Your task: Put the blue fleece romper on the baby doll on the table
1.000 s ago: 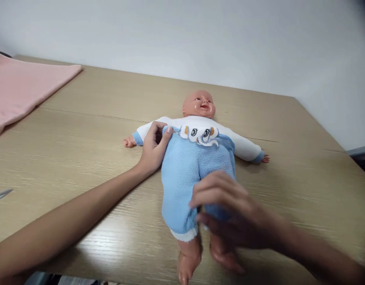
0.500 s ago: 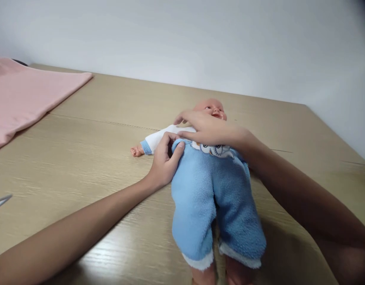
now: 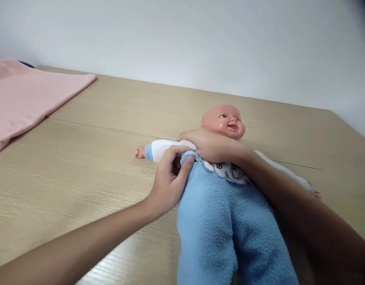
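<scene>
A baby doll (image 3: 222, 122) lies on its back on the table, its head pointing away from me. It wears a white top with blue cuffs (image 3: 164, 148) and fuzzy blue trousers (image 3: 212, 221) with a cartoon-face patch at the waist. My left hand (image 3: 170, 176) is closed on the trousers' waist edge at the doll's left-of-view side, thumb on top and fingers behind. Across the chest reaches my right hand (image 3: 210, 144), its fingers curled round the top by the sleeve. Those fingertips are mostly hidden. The doll's lower legs are out of view.
Folded pink cloth (image 3: 37, 91) covers the far left of the wooden table (image 3: 111, 166). A dark curved object (image 3: 26, 63) peeks out behind it. The table's far side meets a pale wall (image 3: 182, 47). A seam runs across the tabletop.
My right hand has come down from above the chest and curled at the sleeve. The doll's head and other arm now show more. The view has moved closer to the doll.
</scene>
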Demonstrator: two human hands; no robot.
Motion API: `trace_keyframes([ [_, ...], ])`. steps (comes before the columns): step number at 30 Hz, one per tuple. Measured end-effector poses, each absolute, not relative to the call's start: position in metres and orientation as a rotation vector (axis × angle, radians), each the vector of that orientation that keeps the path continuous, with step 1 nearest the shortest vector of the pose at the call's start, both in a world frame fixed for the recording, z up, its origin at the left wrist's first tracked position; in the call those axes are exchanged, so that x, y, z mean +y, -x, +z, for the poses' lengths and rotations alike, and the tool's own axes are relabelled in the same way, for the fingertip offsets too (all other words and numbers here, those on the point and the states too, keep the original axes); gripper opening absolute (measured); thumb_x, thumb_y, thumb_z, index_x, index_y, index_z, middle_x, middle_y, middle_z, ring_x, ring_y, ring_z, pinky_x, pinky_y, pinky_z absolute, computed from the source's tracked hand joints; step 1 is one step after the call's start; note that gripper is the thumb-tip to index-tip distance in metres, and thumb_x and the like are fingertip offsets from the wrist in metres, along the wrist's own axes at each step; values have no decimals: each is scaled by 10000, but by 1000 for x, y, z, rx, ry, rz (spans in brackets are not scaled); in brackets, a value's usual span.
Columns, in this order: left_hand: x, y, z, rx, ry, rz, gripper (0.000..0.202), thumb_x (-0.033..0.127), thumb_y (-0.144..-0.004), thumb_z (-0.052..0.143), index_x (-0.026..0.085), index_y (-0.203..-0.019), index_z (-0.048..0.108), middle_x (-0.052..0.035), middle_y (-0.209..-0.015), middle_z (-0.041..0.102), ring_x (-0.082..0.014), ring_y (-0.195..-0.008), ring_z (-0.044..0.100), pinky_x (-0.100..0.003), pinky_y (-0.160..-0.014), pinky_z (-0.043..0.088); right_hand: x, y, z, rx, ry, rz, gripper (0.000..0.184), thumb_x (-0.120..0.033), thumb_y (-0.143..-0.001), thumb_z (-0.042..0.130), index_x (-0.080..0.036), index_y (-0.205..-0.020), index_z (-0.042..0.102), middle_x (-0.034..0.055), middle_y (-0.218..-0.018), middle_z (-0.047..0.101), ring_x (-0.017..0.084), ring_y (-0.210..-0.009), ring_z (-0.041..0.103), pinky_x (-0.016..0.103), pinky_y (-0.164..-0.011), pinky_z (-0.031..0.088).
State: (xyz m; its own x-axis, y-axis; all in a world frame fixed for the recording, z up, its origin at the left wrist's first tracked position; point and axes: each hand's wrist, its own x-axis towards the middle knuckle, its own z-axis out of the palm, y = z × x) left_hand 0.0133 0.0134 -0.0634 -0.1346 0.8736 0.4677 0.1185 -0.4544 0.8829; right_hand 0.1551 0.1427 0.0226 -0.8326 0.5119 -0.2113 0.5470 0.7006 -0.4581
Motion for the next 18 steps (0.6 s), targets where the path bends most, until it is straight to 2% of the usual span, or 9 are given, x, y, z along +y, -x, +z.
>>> trace_keyframes([
  [3, 12, -13, -63, 1142, -1587, 1697, 74, 315, -1152, 680, 261, -1198, 702, 2, -1047, 709, -143, -920, 627, -289, -827, 500, 142, -155, 17, 2908, -932, -759, 139, -230, -1016, 670, -161, -1119, 732, 109, -1150, 814, 264, -985, 717, 338, -783, 421],
  [5, 11, -13, -63, 1101, -1610, 1729, 43, 291, -1151, 679, 256, -1171, 693, -4, -1059, 707, -140, -927, 627, -287, -819, 501, 140, -156, 13, 3002, -959, -773, 154, -304, -1001, 706, -167, -1068, 690, 91, -1077, 788, 245, -923, 678, 336, -761, 392],
  [9, 9, -13, -62, 922, -1735, 1780, 39, 210, -1136, 672, 242, -1157, 670, -5, -1005, 671, -133, -897, 622, -278, -805, 514, 138, -157, 8, 3175, -1056, -938, 95, -221, -938, 608, -191, -1028, 618, 41, -991, 711, 217, -892, 623, 335, -789, 407],
  [14, 4, -10, -61, 829, -1916, 1772, 106, 193, -1098, 699, 229, -1194, 672, -22, -974, 677, -156, -884, 639, -289, -784, 541, 142, -159, 10, 2960, -1181, -1392, 157, -178, -870, 516, -232, -999, 587, 8, -951, 672, 214, -901, 616, 331, -779, 454],
  [18, -1, -7, -66, 887, -1835, 1711, 28, 257, -1111, 703, 244, -1135, 699, -15, -891, 698, -167, -805, 650, -309, -745, 552, 148, -163, 12, 2677, -1129, -1879, 275, -165, -721, 554, -250, -979, 599, 16, -896, 684, 241, -857, 626, 333, -735, 495],
])
